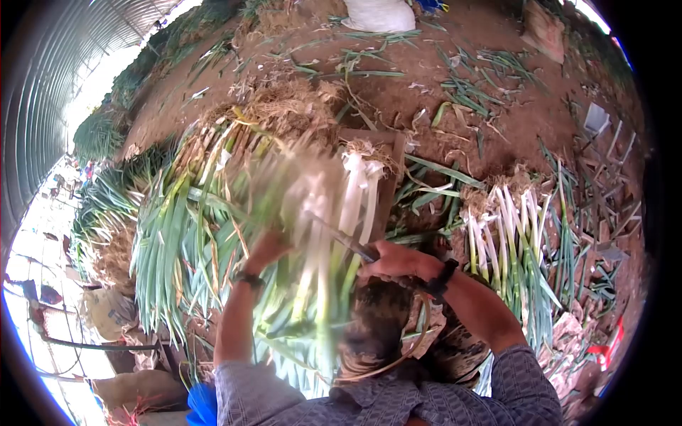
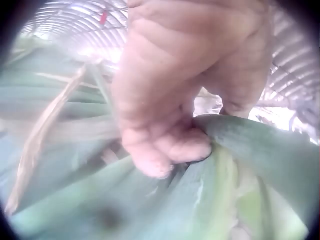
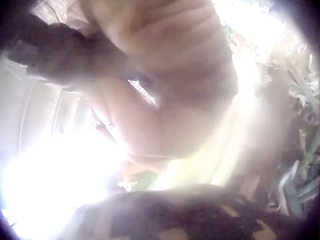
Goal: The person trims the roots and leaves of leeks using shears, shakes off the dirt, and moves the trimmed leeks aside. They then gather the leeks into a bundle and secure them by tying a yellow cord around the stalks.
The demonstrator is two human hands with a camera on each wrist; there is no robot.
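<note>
My left hand (image 1: 267, 248) grips a motion-blurred bunch of leeks (image 1: 312, 213) by its green leaves, white stalks pointing away from me. In the left wrist view its fingers (image 2: 167, 147) curl round the broad green leaves (image 2: 250, 145). My right hand (image 1: 395, 260) holds a knife (image 1: 346, 240) by the handle, and the blade crosses the bunch's stalks. The bunch hangs in front of a wooden block (image 1: 387, 167). The right wrist view is washed out: the palm (image 3: 170, 95) shows, with a dark shape (image 3: 65, 55) beside it that may be the handle.
A big heap of untrimmed leeks (image 1: 181, 220) with rooty ends lies to the left. A row of trimmed white-stalked leeks (image 1: 511, 234) lies to the right. Cut leaves litter the red earth (image 1: 497, 113). A white sack (image 1: 376, 14) sits far back.
</note>
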